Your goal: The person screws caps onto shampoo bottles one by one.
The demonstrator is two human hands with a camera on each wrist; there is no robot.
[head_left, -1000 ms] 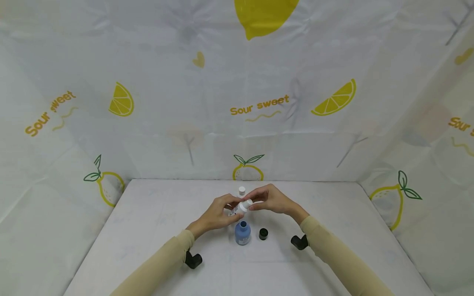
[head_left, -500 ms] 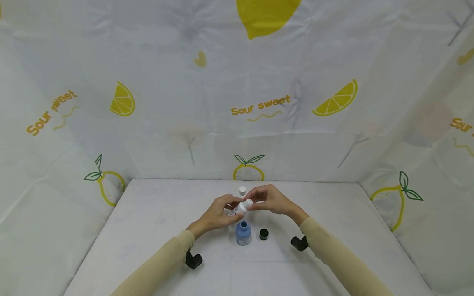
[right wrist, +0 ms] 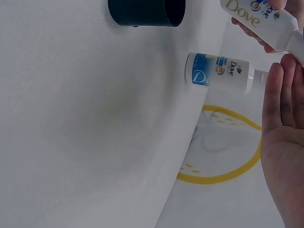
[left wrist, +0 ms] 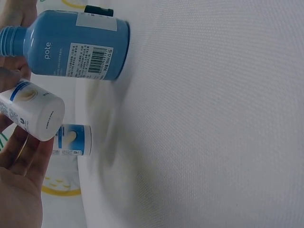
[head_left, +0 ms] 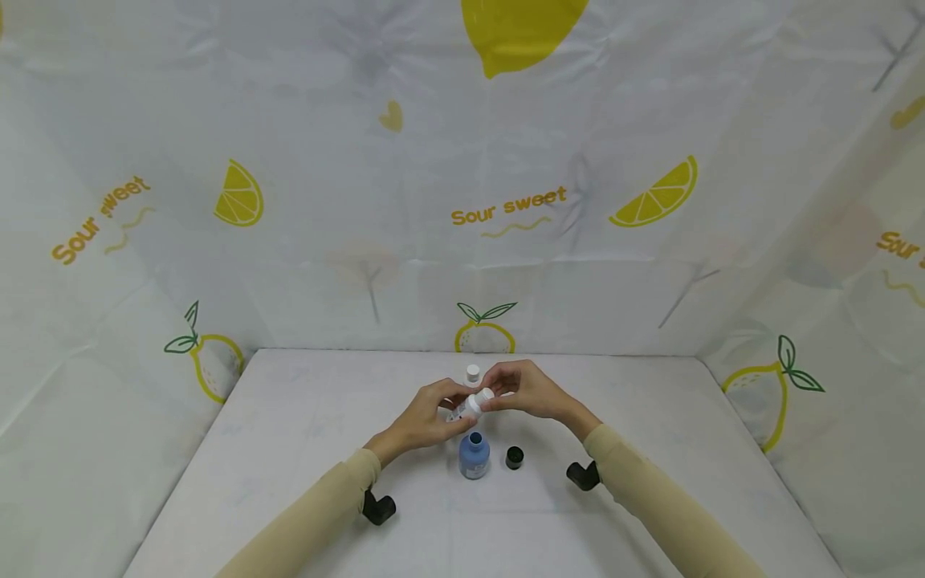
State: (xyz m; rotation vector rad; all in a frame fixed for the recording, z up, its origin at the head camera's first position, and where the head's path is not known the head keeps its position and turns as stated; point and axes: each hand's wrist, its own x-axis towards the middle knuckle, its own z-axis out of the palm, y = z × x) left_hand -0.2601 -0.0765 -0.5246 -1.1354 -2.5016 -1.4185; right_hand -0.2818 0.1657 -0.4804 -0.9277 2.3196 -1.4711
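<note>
My left hand (head_left: 422, 413) grips a small white Dove bottle (head_left: 462, 410) above the table, tilted with its top up and to the right. At its white cap (head_left: 486, 395), my right hand (head_left: 533, 391) pinches with thumb and fingers; the cap is on the bottle. Just in front stands a blue bottle (head_left: 474, 459), upright, its threaded neck uncapped. A dark cap (head_left: 514, 457) rests on the table to its right. Behind the hands, a second white-and-blue Dove bottle (right wrist: 221, 71) stands upright, mostly hidden in the head view.
A white cloth covers the table (head_left: 303, 401), which meets a lemon-printed curtain (head_left: 325, 201) at the back and sides. Black wrist mounts (head_left: 379, 509) stick out from both sleeves close over the table.
Both hands stay in nearly the same place around the Dove bottle. My right fingers shift very slightly at the cap. The blue bottle and dark cap stay put.
</note>
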